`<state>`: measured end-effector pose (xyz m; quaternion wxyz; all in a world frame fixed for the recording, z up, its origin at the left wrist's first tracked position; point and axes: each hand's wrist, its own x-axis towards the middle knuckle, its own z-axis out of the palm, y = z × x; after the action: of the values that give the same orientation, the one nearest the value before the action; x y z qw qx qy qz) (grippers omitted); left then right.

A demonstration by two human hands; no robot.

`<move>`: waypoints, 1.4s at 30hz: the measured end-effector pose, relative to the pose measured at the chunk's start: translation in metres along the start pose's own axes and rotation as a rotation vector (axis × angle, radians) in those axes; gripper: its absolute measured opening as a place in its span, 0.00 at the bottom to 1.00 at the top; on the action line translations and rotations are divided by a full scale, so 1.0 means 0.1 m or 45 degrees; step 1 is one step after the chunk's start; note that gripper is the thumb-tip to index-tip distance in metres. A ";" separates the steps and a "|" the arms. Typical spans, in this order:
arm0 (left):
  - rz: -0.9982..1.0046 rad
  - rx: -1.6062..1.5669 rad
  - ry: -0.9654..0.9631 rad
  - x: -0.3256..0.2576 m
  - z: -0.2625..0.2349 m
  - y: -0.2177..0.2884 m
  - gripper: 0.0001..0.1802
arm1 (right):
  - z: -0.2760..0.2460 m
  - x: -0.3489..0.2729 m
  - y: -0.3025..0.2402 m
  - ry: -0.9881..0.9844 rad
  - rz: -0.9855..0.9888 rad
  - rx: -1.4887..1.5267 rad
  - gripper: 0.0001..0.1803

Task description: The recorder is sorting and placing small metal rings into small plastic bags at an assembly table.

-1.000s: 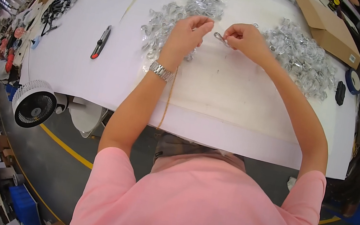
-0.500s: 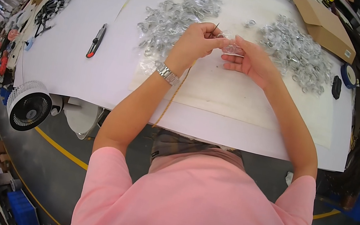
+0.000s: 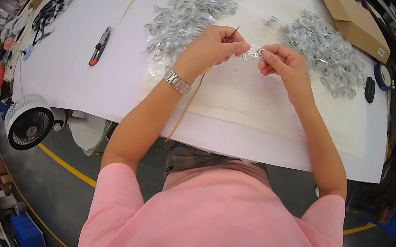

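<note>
Between my hands, above the table, is a small silver snap hook [image 3: 250, 55] with a bit of clear plastic about it. My right hand [image 3: 286, 71] pinches its ring end between thumb and fingers. My left hand [image 3: 212, 51] is closed, its thumb and fingertips at the other end of the hook. A thin dark pointed tool [image 3: 235, 31] sticks up out of the left fist; the rest of it is hidden. From under that hand a yellow cord [image 3: 186, 108] hangs to the table's front edge.
Heaps of plastic-wrapped metal hooks, a left pile [image 3: 182, 17] and a right pile [image 3: 324, 53], lie beyond my hands. A box cutter [image 3: 99, 46] lies left. Cardboard box [image 3: 355, 27], blue tape roll [image 3: 383, 77] and black object [image 3: 369, 90] sit right. A fan [image 3: 29, 124] stands near left.
My right hand has turned from open-fingered, with the clear plastic at its thumb, to a pinch on the hook. The silver hook now shows plainly between my hands.
</note>
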<state>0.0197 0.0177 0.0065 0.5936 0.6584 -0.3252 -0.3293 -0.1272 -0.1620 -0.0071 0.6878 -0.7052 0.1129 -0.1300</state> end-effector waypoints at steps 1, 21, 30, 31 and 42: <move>0.001 -0.001 -0.007 0.01 0.02 -0.01 0.13 | -0.02 0.00 -0.01 0.007 0.000 -0.001 0.11; -0.160 -0.337 -0.471 0.00 0.21 -0.07 0.14 | -0.06 -0.08 -0.30 0.389 -0.355 -0.320 0.10; 0.089 -0.391 -0.217 -0.05 0.28 -0.07 0.10 | 0.23 -0.11 -0.02 0.027 0.142 0.565 0.20; 0.088 -0.392 -0.220 -0.05 0.27 -0.07 0.10 | 0.23 -0.11 -0.01 -0.021 0.210 0.737 0.19; 0.074 0.029 -0.005 -0.11 0.26 0.07 0.13 | 0.10 -0.09 0.01 0.198 0.148 0.628 0.19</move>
<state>-0.0087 0.0112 0.0123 0.5947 0.6548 -0.3490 -0.3095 -0.1327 -0.1494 -0.0082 0.8345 -0.4964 0.1706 -0.1676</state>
